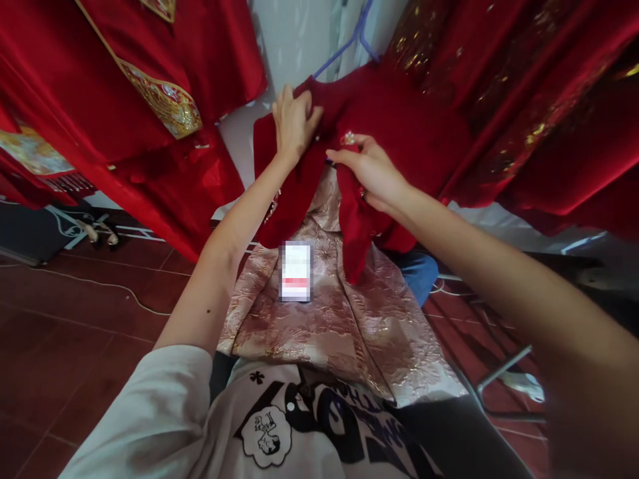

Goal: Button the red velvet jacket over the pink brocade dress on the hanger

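A dark red garment (399,126) with beaded trim lies on a purple hanger (344,50) over my lap. My left hand (293,126) is closed on its upper left part, near the hanger's arm. With thumb and fingers pinched, my right hand (372,169) holds the garment's front edge beside a beaded ornament (348,138). Beneath it, a shiny pink patterned garment (324,319) is spread across my legs. A phone (295,273) with a bright, blurred screen rests on the pink cloth.
Red garments with gold embroidery (164,100) hang at the left, and more red sequined cloth (519,133) hangs at the right. Shoes (102,233) and a thin cable (134,299) are at the left. A metal frame leg (504,368) stands at the lower right.
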Demonstrator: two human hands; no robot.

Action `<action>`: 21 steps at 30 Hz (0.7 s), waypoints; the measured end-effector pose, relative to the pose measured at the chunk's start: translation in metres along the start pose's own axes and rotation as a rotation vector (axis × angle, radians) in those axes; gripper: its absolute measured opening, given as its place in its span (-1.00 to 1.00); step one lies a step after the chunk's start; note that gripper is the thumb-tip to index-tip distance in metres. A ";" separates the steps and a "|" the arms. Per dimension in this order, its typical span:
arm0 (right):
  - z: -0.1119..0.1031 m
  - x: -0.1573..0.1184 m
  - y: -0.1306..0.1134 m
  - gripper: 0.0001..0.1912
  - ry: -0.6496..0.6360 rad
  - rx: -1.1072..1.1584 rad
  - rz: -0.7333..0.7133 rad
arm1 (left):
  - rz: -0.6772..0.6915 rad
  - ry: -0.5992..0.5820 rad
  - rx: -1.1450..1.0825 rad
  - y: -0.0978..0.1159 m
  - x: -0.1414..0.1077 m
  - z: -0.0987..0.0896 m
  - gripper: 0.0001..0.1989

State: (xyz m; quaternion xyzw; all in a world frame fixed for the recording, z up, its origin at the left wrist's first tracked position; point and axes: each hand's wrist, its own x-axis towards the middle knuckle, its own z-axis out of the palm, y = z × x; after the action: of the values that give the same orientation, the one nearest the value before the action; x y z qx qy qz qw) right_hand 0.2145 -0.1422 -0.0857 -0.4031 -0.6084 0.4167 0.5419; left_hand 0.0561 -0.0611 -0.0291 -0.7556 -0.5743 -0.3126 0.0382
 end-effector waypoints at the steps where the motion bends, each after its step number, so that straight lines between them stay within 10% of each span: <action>1: -0.003 0.009 0.013 -0.53 0.046 -0.056 -0.029 | 0.004 -0.005 0.036 0.001 -0.001 -0.002 -0.70; 10: -0.080 0.026 0.042 -0.51 0.264 -0.654 -0.052 | -0.041 0.264 -0.139 -0.010 -0.014 0.011 -0.82; 21: -0.043 0.055 0.054 -0.73 0.243 -0.626 -0.143 | 0.052 -0.040 -0.197 -0.016 -0.040 0.015 -0.70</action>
State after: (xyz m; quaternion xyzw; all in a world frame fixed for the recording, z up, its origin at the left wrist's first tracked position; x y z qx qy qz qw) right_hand 0.2541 -0.0698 -0.1156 -0.5531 -0.6644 0.1196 0.4882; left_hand 0.0424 -0.0832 -0.0670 -0.7765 -0.5215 -0.3515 -0.0397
